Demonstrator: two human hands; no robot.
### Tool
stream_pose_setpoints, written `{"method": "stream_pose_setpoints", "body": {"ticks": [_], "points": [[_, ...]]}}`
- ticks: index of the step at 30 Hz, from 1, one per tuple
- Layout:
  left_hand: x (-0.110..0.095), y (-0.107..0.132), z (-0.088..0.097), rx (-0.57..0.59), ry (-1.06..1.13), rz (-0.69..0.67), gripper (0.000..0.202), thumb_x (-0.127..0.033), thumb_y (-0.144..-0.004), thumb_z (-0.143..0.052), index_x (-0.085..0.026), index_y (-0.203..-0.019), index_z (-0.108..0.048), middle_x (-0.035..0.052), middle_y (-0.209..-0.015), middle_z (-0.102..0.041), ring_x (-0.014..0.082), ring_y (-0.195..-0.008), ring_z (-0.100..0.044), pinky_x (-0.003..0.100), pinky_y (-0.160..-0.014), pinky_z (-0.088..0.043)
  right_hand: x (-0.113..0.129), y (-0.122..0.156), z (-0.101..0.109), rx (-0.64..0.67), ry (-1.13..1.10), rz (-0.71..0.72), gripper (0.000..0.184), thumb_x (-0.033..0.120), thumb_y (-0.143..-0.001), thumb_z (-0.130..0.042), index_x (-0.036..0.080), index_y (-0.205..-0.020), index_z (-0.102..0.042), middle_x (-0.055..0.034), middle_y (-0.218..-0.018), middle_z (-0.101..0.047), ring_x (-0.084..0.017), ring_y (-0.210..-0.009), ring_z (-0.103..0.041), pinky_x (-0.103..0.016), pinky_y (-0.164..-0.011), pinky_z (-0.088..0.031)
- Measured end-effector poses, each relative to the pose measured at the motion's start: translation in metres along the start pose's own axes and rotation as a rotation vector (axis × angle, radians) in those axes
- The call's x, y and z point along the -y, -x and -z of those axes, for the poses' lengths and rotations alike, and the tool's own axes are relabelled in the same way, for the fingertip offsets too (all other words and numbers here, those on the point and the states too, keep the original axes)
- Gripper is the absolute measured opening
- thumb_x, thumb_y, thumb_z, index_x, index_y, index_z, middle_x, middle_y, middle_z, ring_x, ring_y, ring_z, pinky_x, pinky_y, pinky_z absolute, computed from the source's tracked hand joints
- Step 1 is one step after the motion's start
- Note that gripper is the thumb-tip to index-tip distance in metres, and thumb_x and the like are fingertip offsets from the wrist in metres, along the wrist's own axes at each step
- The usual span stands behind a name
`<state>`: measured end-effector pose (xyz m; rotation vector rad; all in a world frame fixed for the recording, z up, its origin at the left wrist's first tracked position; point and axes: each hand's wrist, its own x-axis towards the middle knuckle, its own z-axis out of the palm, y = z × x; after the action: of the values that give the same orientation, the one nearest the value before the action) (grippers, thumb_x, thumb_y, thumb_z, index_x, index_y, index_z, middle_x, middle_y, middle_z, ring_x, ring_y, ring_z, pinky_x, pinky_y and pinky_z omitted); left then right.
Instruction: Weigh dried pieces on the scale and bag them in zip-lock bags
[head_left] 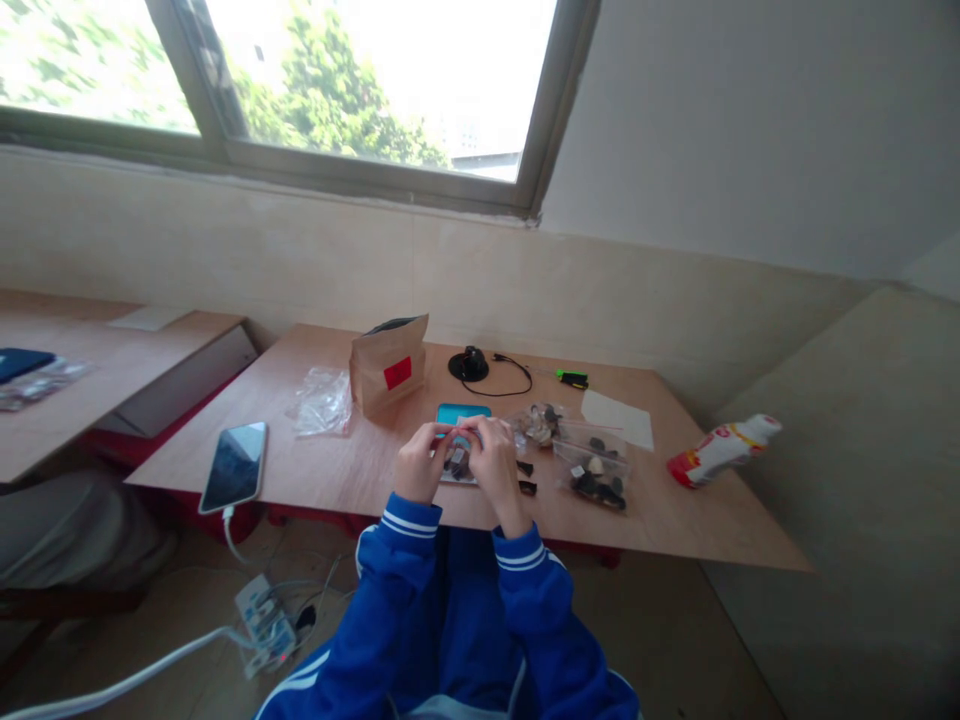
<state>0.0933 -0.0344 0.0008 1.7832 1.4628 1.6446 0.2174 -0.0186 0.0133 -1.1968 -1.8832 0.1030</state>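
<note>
**Both hands pinch close over a small packet**

The left hand (417, 462) and right hand (495, 465) meet above the middle of the wooden table (360, 480). Their fingertips (459, 432) are drawn narrow and pressed together; whether they hold something small between them is hidden. Just below lies a small packet (457, 465) of dark pieces, on the near side of a teal case (463, 413). Working low over it with fingertips alone gives fine control and keeps small bits from scattering. To the right, loose dark pieces (525, 468) lie beside a zip bag (596, 470) of dark and pale pieces. Farther back stand a paper bag (388, 365) with a red label and a crumpled plastic bag (322, 402); a phone (234, 467) lies left.
</note>
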Motion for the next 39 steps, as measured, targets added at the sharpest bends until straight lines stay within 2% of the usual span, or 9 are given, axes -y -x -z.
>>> {"method": "stream_pose_setpoints", "body": {"ticks": [5, 10, 15, 19, 24, 28, 33, 39], "points": [[0.003, 0.001, -0.004, -0.022, -0.050, -0.040, 0.016, -0.030, -0.088, -0.054, -0.019, -0.085, -0.064, 0.0027, -0.081, -0.069, 0.0123, -0.068, -0.066, 0.022, -0.066, -0.052, -0.002, 0.002, -0.001, -0.021, 0.016, -0.017, 0.015, 0.020, -0.092, -0.051, 0.021, -0.083, -0.063, -0.0033, -0.083, -0.068, -0.021, -0.083, -0.058, -0.034, -0.081, -0.037], [0.005, 0.000, -0.001, -0.037, -0.025, 0.006, 0.015, -0.029, -0.087, -0.056, -0.021, -0.084, -0.068, 0.0012, -0.081, -0.071, 0.0127, -0.070, -0.066, 0.023, -0.069, -0.052, -0.007, 0.001, 0.002, 0.000, -0.148, -0.061, 0.010, 0.030, -0.088, -0.059, 0.023, -0.087, -0.066, -0.0021, -0.088, -0.071, -0.020, -0.088, -0.061, -0.034, -0.085, -0.039], [0.006, 0.000, -0.003, -0.004, 0.012, 0.062, 0.016, -0.031, -0.086, -0.057, -0.021, -0.085, -0.068, 0.0010, -0.082, -0.072, 0.0131, -0.071, -0.066, 0.023, -0.067, -0.052, -0.013, -0.002, 0.001, 0.009, -0.281, -0.159, 0.012, 0.030, -0.087, -0.060, 0.022, -0.080, -0.066, -0.0025, -0.084, -0.070, -0.020, -0.086, -0.062, -0.034, -0.083, -0.042], [0.005, -0.001, -0.008, 0.023, 0.005, 0.050, 0.015, -0.031, -0.086, -0.055, -0.021, -0.084, -0.067, 0.0007, -0.082, -0.071, 0.0125, -0.069, -0.066, 0.023, -0.066, -0.051, -0.012, -0.001, -0.002, -0.032, -0.171, -0.156, 0.014, 0.020, -0.088, -0.056, 0.021, -0.076, -0.062, -0.0033, -0.080, -0.068, -0.021, -0.084, -0.059, -0.035, -0.081, -0.040], [0.003, 0.001, -0.014, 0.024, -0.044, 0.018, 0.016, -0.031, -0.087, -0.054, -0.019, -0.086, -0.063, 0.0028, -0.084, -0.070, 0.0127, -0.068, -0.066, 0.024, -0.067, -0.052, -0.007, 0.003, -0.007, -0.061, -0.042, -0.125, 0.021, 0.006, -0.086, -0.046, 0.020, -0.080, -0.060, -0.0040, -0.078, -0.064, -0.021, -0.082, -0.056, -0.034, -0.076, -0.037], [0.002, 0.002, -0.013, -0.010, -0.047, 0.028, 0.016, -0.032, -0.088, -0.053, -0.018, -0.087, -0.062, 0.0037, -0.084, -0.069, 0.0123, -0.065, -0.065, 0.024, -0.064, -0.051, -0.008, 0.004, -0.007, -0.064, -0.102, -0.089, 0.016, 0.012, -0.089, -0.048, 0.021, -0.081, -0.059, -0.0032, -0.079, -0.065, -0.020, -0.081, -0.056, -0.033, -0.078, -0.038], [0.004, -0.002, -0.002, -0.048, -0.008, 0.064, 0.018, -0.036, -0.088, -0.054, -0.019, -0.087, -0.061, 0.0024, -0.082, -0.069, 0.0125, -0.068, -0.065, 0.023, -0.064, -0.050, -0.018, 0.003, -0.003, 0.046, -0.161, -0.043, 0.008, 0.024, -0.090, -0.056, 0.023, -0.087, -0.064, -0.0024, -0.088, -0.069, -0.020, -0.087, -0.059, -0.033, -0.082, -0.039], [0.007, -0.006, 0.007, -0.020, 0.058, 0.088, 0.021, -0.038, -0.087, -0.053, -0.019, -0.085, -0.061, 0.0025, -0.082, -0.069, 0.0131, -0.071, -0.065, 0.024, -0.067, -0.050, -0.023, 0.002, -0.003, 0.038, -0.113, -0.053, 0.022, 0.011, -0.087, -0.054, 0.023, -0.073, -0.065, 0.0003, -0.074, -0.070, -0.019, -0.079, -0.059, -0.034, -0.083, -0.039]]}}
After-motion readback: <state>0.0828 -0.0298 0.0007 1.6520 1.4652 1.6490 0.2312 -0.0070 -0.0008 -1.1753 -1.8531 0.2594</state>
